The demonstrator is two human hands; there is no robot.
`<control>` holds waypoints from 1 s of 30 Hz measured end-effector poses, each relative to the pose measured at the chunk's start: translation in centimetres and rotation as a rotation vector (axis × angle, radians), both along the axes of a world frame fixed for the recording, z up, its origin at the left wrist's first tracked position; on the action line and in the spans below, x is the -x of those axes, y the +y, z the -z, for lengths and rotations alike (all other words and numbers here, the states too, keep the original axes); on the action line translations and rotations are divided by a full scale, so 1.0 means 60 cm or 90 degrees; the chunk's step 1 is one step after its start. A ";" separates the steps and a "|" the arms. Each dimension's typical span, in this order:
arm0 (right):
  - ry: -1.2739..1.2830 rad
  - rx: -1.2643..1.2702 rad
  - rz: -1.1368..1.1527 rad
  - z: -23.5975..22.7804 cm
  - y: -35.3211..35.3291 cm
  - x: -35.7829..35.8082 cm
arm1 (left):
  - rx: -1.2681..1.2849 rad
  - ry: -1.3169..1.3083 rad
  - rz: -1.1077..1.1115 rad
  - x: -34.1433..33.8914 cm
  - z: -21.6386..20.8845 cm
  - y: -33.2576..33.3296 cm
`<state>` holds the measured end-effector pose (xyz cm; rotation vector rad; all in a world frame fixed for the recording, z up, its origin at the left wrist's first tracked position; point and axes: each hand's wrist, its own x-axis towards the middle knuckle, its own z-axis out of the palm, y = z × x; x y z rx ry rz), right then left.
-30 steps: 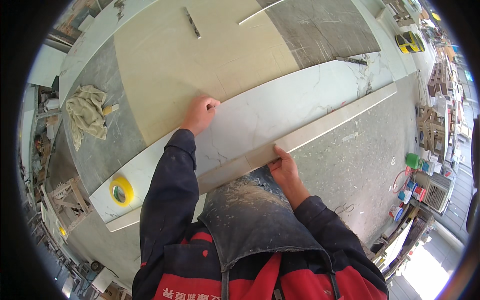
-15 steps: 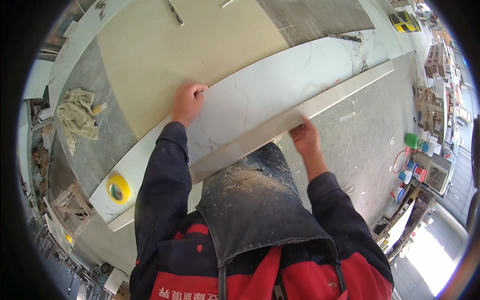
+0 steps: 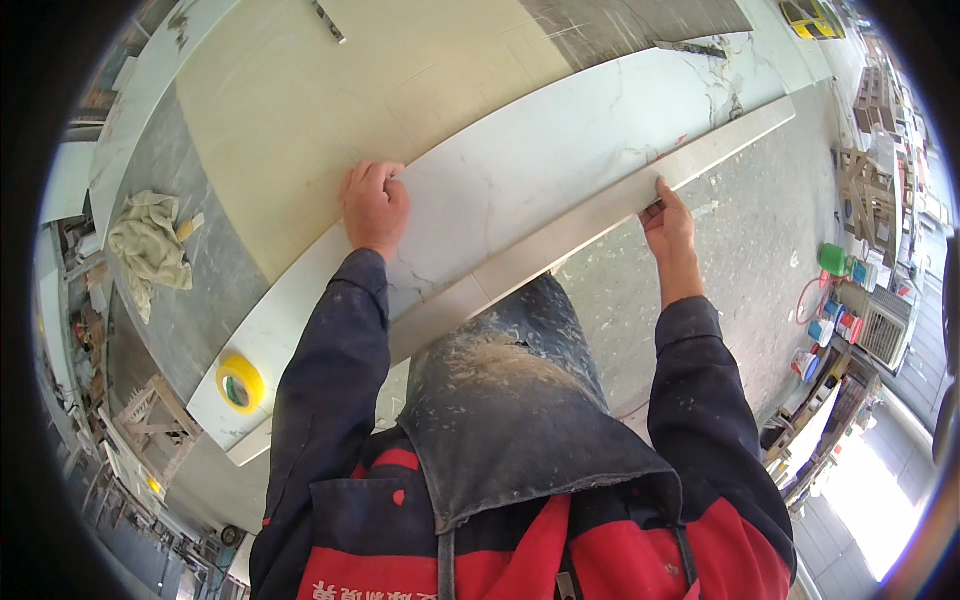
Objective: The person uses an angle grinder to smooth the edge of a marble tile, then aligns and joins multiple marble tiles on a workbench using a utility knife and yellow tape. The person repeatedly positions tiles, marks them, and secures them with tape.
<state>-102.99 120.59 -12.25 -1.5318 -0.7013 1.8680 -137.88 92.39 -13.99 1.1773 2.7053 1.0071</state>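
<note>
A long white marble-patterned slab (image 3: pixel 520 160) lies slantwise across the work surface, with a pale strip (image 3: pixel 560 235) along its near edge. At the slab's far edge rests my left hand (image 3: pixel 375 207), fingers curled closed; whatever may be inside them is hidden. My right hand (image 3: pixel 668 230) grips the strip's near edge, thumb on the face and the other fingers curled below. Toward the slab's left end sits a roll of yellow tape (image 3: pixel 256 377). A dark apron (image 3: pixel 500 370) dusted with shavings touches the near side of the strip.
A crumpled cloth (image 3: pixel 150 245) lies on the left of the table. Beyond the slab is a beige sheet (image 3: pixel 300 120), with a dark metal bar (image 3: pixel 327 20) on it. Another dark bar (image 3: pixel 695 48) crosses the slab's far right edge. Buckets (image 3: pixel 820 330) stand on the right floor.
My right hand has slid along the strip toward the right and away from me. The left hand stays at the slab's far edge, turned slightly. The whole view has shifted a little.
</note>
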 end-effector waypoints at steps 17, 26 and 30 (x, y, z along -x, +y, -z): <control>0.000 0.018 -0.008 -0.005 -0.012 0.004 | -0.019 -0.016 -0.007 -0.003 0.000 -0.004; 0.109 0.107 0.073 0.004 -0.119 0.064 | -0.056 -0.010 0.036 0.000 -0.001 0.014; 0.095 0.121 0.100 -0.016 -0.134 0.081 | -0.066 -0.023 0.031 -0.003 0.004 0.028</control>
